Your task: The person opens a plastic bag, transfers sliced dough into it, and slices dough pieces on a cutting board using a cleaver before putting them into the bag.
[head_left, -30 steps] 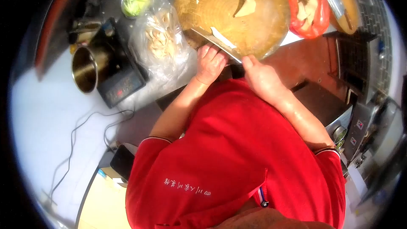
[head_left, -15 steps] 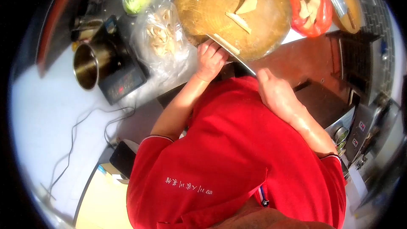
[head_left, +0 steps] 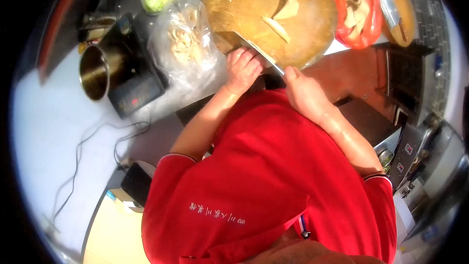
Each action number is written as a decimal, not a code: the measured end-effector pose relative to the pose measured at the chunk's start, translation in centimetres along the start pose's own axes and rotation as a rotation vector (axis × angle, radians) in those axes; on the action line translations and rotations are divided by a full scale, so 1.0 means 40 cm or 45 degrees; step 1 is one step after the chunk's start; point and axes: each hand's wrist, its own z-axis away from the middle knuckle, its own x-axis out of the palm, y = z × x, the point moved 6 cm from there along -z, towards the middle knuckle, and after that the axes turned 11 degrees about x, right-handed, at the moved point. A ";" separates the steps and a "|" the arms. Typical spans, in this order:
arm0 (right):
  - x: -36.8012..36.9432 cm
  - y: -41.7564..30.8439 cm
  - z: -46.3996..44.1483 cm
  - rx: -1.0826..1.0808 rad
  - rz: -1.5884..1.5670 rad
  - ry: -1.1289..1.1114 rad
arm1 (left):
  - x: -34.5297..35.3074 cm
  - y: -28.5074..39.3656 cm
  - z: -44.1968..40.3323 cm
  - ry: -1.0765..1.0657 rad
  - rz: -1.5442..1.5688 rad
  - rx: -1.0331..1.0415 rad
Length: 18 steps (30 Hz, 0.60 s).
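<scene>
1. A clear bag (head_left: 188, 44) of pale strips sits at the upper left of the frame, near the left hand.
2. The left hand (head_left: 243, 72) is just above the middle. Its fingers curl in close by the blade. I can't tell if they hold food. To cut well, it should tuck its fingertips back and go slowly.
3. The knife (head_left: 277, 69) is at the upper middle, by the low edge of the round board (head_left: 312, 29). Its long line slants: the tip points to the upper left, the handle end to the lower right. A straight, even blade should make neat slices.
4. A thin pale strip (head_left: 260, 49) lies along the blade's upper right side, on the same slant.
5. The right hand (head_left: 307, 89), right of the middle, is wrapped tight around the knife's handle.
</scene>
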 end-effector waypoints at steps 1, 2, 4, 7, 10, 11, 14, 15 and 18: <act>-0.002 0.007 -0.001 -0.002 -0.002 0.018 | 0.000 0.004 0.000 0.006 0.007 0.008; -0.010 0.028 -0.005 0.047 -0.101 -0.020 | 0.001 0.004 0.000 0.012 0.012 0.020; -0.026 0.077 -0.010 0.009 -0.361 0.096 | -0.002 0.003 -0.006 0.014 0.030 0.034; -0.042 0.072 0.023 0.042 -0.161 0.137 | -0.008 0.008 -0.014 0.018 0.043 0.017; -0.055 0.012 0.053 0.067 -0.072 0.025 | -0.005 0.005 -0.007 -0.019 -0.043 0.026; -0.052 0.003 0.066 0.062 -0.020 0.016 | -0.005 0.005 -0.007 0.001 -0.034 0.036; -0.053 0.011 0.106 -0.010 -0.064 0.054 | -0.007 0.006 -0.004 0.033 -0.018 0.039; -0.053 0.013 0.111 -0.007 -0.064 0.048 | -0.009 0.006 -0.005 0.023 -0.014 0.035; -0.042 0.015 0.103 0.015 -0.032 0.019 | -0.007 0.004 -0.012 0.021 -0.015 0.020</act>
